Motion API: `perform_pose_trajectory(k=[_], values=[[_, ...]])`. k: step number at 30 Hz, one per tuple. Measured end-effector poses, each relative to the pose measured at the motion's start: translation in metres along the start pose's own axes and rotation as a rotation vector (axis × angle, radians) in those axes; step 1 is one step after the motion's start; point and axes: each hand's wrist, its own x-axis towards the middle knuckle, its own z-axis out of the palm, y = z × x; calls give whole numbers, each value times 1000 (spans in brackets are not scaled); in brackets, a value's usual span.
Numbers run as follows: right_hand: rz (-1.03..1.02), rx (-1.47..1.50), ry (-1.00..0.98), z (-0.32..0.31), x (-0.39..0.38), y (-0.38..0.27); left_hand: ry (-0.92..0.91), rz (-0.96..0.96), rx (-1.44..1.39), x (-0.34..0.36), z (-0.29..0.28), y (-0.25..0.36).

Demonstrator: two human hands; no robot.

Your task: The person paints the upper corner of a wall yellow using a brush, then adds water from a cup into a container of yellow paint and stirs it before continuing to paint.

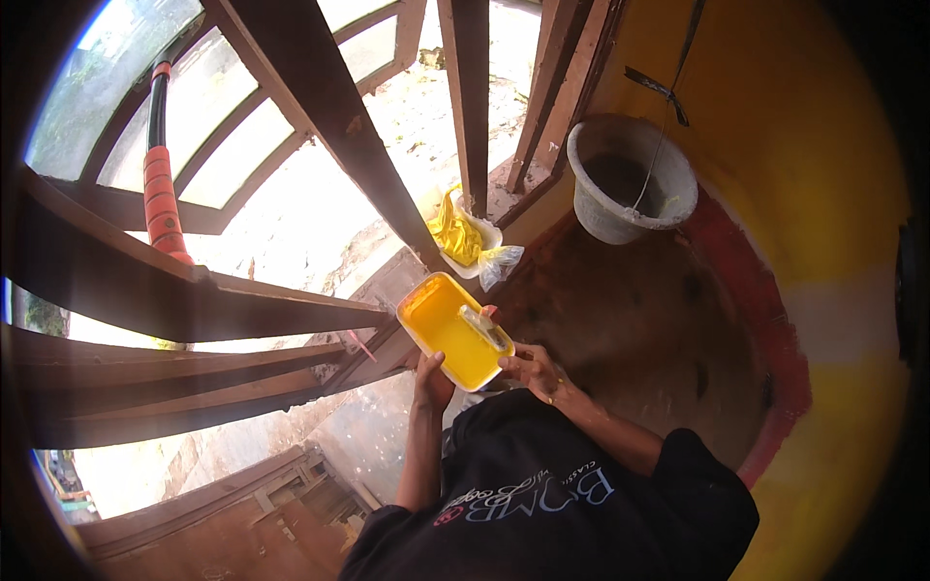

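A white rectangular tub (405, 319) with yellow paint (453, 334) in it is in front of my body, tilted a little. My left hand (433, 382) grips its near left side, thumb over the rim. At the near right corner my right hand (533, 370) is closed on the rim, a few yellow specks on its skin. A pale, paint-marked object, perhaps a paintbrush (484, 327), lies across the tub's right edge close to my right fingers. Whether those fingers also touch it I cannot tell. A fingertip shows at the tub's right side, behind that object.
Beyond the tub, a yellow bundle and a clear plastic bag (499, 263) sit in a white holder by the window frame. A grey bucket (620, 184) hangs from a cord at the right. Dark wooden bars (329, 116) and a red-black pole (163, 198) stand left.
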Motion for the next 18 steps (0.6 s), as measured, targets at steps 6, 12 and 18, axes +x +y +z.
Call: perform_pose_trajectory(k=[6, 12, 18], values=[[3, -183, -29, -31, -32, -19, -60, 10, 63, 2, 25, -16], [-187, -1011, 56, -88, -99, -202, -1, -50, 40, 9, 55, -36], [-485, -1381, 280, -179, -48, -352, 44, -8, 72, 24, 98, -69]])
